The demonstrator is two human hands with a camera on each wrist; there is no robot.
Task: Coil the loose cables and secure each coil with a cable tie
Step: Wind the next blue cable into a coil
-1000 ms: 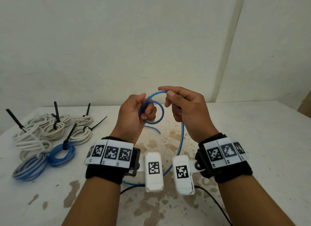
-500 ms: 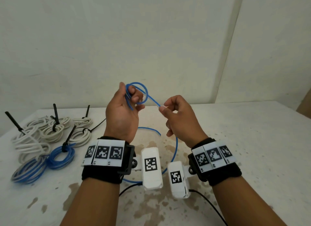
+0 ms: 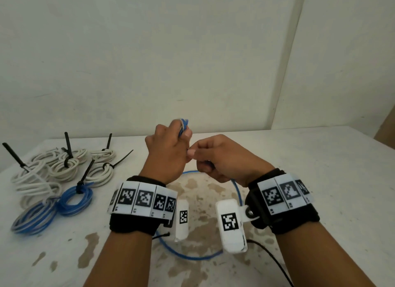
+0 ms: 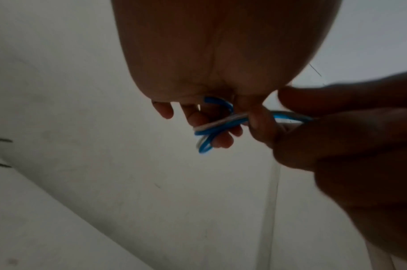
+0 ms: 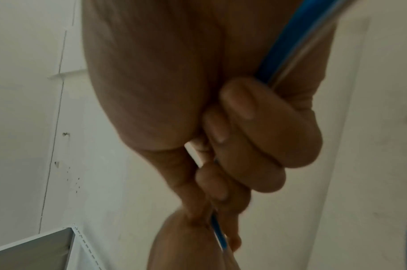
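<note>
Nearest us, the white wrist cameras (image 3: 232, 224) and black wristbands (image 3: 284, 214) carry square black-and-white coded markers; we can read no words or brand on them. Just beyond, the loose blue cable (image 3: 192, 255) lies in a wide arc on the stained white table (image 3: 320, 179), running under both forearms and up toward the hands.

Up there, our left hand (image 3: 165, 156) is curled round a small bundle of blue-and-white loops, their tops poking out above the knuckles. The left wrist view shows those loops crossing the fingertips (image 4: 223, 140). Our right hand (image 3: 226, 158) sits right against the left, thumb and fingers pinched on the same cable, which passes through the closed palm and comes out by the little finger in the right wrist view.

Off to the left on the table, finished work: two blue coils (image 3: 75, 200), side by side and touching, one visibly bound with a black cable tie (image 3: 85, 178), and behind them a cluster of white coils (image 3: 64, 168) with black tie tails sticking upward. Farthest back stands the plain pale wall (image 3: 192, 51).
</note>
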